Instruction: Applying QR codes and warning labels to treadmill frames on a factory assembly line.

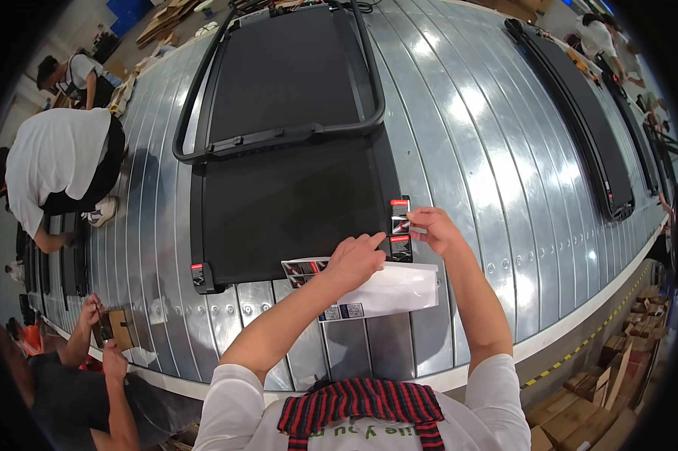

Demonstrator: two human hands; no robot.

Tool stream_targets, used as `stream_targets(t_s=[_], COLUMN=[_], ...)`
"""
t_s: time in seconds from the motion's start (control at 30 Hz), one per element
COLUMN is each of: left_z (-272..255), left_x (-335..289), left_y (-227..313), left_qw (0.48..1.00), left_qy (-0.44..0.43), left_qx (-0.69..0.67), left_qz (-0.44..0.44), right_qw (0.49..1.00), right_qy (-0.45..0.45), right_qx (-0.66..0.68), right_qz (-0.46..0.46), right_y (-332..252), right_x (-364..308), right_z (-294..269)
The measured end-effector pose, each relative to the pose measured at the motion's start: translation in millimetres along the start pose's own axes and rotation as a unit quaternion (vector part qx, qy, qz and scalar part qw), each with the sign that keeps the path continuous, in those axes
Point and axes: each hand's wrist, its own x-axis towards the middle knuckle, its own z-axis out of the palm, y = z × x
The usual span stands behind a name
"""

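A black treadmill (pixel 294 207) lies in front of me. At its near right corner, two red, black and white warning stickers (pixel 400 247) sit one behind the other. My right hand (pixel 433 228) pinches the right edge of the farther sticker (pixel 400 213). My left hand (pixel 356 261) reaches in from the left, its index finger stretched toward the corner and its other fingers curled. Beneath that hand is a white sticker sheet (pixel 403 289) with printed labels on its left part; the fingers seem to grip it, partly hidden. A similar sticker (pixel 197 275) is on the treadmill's near left corner.
The treadmill rests on a shiny metal slatted conveyor (pixel 459 180). Another long black treadmill deck (pixel 579 113) lies at the right. A bent-over person (pixel 60 161) and a person in dark clothing (pixel 75 391) work at the left. Flattened cardboard (pixel 587 413) is piled at lower right.
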Motion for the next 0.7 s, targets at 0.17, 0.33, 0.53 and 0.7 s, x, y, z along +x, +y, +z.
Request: stream_targets(t_s=[0.17, 0.33, 0.53, 0.7], left_z=[-2.4, -2.2, -2.6, -3.1], left_x=[0.3, 0.9, 0.6, 2.3], left_y=[-0.1, -1.0, -1.4, -2.4], left_qw=[1.000, 1.000, 1.000, 1.000], left_qy=[0.002, 0.005, -0.001, -0.019], left_qx=[0.001, 0.001, 0.004, 0.014], left_qz=[0.003, 0.011, 0.010, 0.012], right_qw=[1.000, 0.996, 0.993, 0.991], right_qy=[-0.013, 0.023, 0.040, 0.056], right_qx=[0.012, -0.078, -0.096, -0.097], right_qz=[-0.005, -0.019, -0.057, -0.065], right_y=[-5.7, -4.2, 0.1, -0.1], right_x=[-8.2, 0.2, 5.4, 4.5], right_z=[10.0, 15.3, 17.0, 17.7])
